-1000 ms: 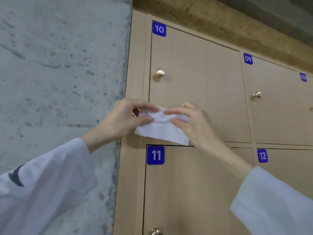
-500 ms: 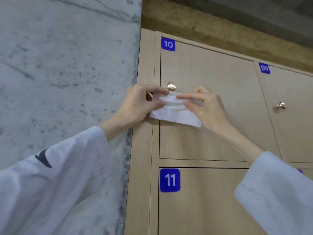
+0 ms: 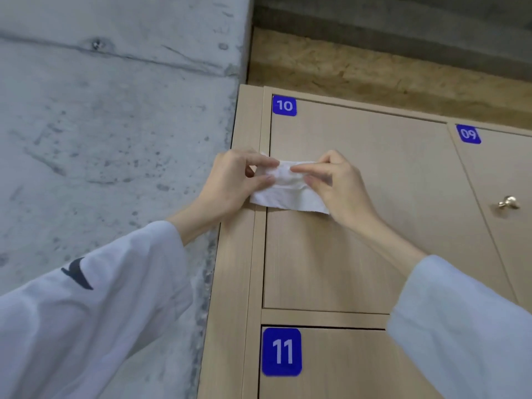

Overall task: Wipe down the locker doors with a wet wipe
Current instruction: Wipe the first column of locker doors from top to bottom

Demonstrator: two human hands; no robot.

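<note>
Head | wet wipe (image 3: 289, 188) pinched between left hand (image 3: 230, 180), right hand (image 3: 336, 182)

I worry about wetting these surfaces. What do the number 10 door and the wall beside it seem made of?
Door 10: probably laminated board, matte, with a fine, even printed-looking pale wood grain. Wall: bare concrete, rough grey, pitted, with formwork lines. The wet wipe is soft, creased white cloth.

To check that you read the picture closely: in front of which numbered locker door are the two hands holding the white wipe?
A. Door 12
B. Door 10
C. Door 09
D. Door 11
B. The left hand and right hand pinch the wipe in front of the door that carries the blue 10 label; the 11 label is on the door below.
</note>
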